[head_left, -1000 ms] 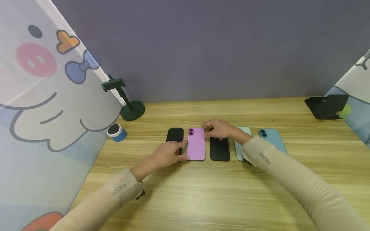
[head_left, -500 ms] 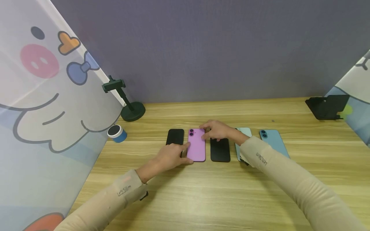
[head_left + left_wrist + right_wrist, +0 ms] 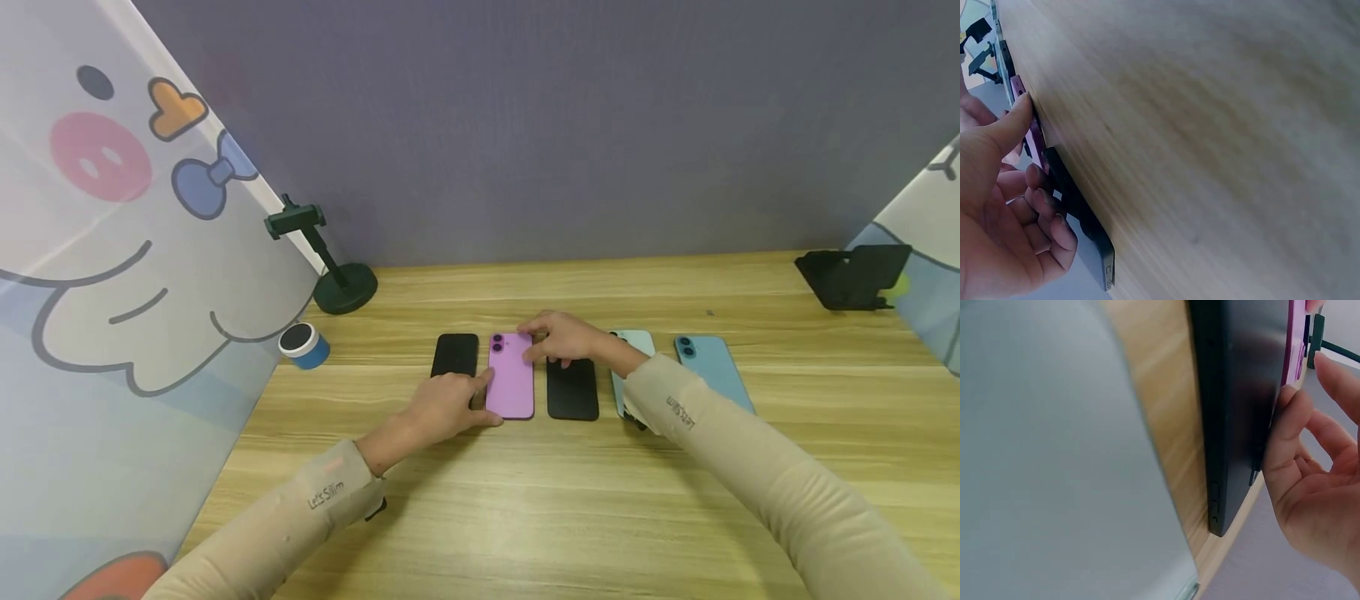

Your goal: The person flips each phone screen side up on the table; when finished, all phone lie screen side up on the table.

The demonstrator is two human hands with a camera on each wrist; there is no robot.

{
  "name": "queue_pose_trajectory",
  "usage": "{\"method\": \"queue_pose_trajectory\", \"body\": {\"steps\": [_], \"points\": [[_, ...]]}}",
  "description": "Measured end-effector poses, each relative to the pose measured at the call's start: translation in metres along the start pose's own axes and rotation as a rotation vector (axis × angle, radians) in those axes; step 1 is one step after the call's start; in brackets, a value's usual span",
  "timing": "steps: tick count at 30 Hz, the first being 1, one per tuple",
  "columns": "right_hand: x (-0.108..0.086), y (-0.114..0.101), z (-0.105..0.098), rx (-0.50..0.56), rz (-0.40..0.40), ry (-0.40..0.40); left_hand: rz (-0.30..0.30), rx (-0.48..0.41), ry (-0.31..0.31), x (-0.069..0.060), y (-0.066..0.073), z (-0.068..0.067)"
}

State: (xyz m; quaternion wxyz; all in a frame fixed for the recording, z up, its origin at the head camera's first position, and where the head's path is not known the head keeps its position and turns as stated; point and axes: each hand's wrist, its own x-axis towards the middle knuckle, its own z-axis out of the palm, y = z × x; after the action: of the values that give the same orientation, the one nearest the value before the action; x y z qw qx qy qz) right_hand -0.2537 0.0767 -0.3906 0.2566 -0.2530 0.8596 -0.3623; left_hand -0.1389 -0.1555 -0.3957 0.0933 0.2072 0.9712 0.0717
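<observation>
The pink phone (image 3: pixel 512 385) lies back up on the wooden table, its camera lenses at the far left corner. My left hand (image 3: pixel 446 403) holds its near left corner, thumb at the near edge and index finger at the left side. At the far right corner my right hand (image 3: pixel 568 337) grips it between thumb and index finger. Under the left hand is a partly hidden black phone (image 3: pixel 454 353); another black phone (image 3: pixel 572 392) lies under the right hand. The left wrist view shows the left thumb against the pink phone (image 3: pixel 1035 139), other fingers curled beside the black phone (image 3: pixel 1079 206).
Right of these lie a pale green phone (image 3: pixel 637 339), partly under the right wrist, and a blue phone (image 3: pixel 716 367). A dark green stand (image 3: pixel 343 287) and a blue-white jar (image 3: pixel 307 351) are at left, a black stand (image 3: pixel 840 279) at far right.
Over the last second my left hand has shifted slightly right, onto the pink phone's near left corner. The right hand has moved a little left onto its far right corner. The phones appear unmoved.
</observation>
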Motion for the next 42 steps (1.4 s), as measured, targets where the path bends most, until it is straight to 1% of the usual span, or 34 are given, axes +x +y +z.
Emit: {"method": "queue_pose_trajectory", "body": {"steps": [4,8,15,21,33,42], "points": [[0.001,0.002,0.0,0.066,0.031,-0.005,0.005,0.008,0.003,0.001,-0.001,0.001],[0.003,0.004,-0.002,0.111,0.052,-0.015,0.013,-0.002,0.005,0.001,-0.002,0.001],[0.007,0.007,-0.005,0.143,0.065,-0.042,0.015,0.002,0.013,0.002,-0.002,0.002],[0.007,0.004,-0.008,0.185,0.088,-0.057,0.018,0.005,0.015,0.002,-0.003,0.002],[0.012,0.004,-0.01,0.251,0.107,-0.079,0.011,-0.009,0.013,0.002,-0.003,0.003],[0.015,0.006,-0.012,0.251,0.116,-0.09,0.003,-0.019,0.005,0.002,-0.003,0.003]]}}
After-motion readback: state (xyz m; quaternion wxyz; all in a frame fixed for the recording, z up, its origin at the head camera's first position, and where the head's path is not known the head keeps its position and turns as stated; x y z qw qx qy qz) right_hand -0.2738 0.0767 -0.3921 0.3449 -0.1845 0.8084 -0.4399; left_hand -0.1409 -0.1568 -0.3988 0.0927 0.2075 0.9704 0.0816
